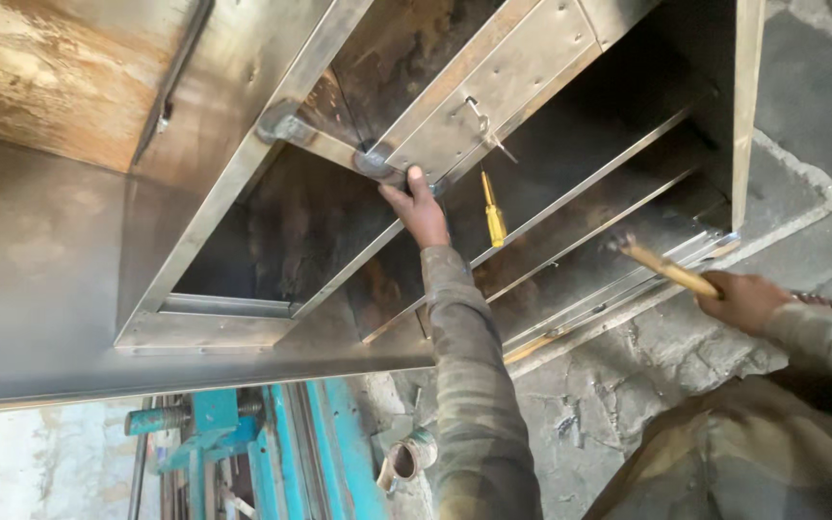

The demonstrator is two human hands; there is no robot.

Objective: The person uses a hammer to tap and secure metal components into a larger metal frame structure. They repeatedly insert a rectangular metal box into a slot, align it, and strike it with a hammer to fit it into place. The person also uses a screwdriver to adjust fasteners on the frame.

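My left hand (416,207) reaches into an open stainless steel cabinet frame (233,183) lying on its side. Its fingers press on a round metal piece (375,162) at the end of a flat bracket arm (310,135) on the centre rail. My right hand (743,300) grips the wooden handle of a hammer (666,270), held over the frame's lower right rails; the hammer head (620,241) is blurred. A yellow-handled screwdriver (493,214) lies inside the cabinet, just right of my left hand.
A turquoise metal machine (281,443) stands on the floor below the cabinet's edge. A short pipe piece (406,457) lies beside it. Stone paving (801,125) lies to the right. A small latch (483,120) hangs on the panel above the screwdriver.
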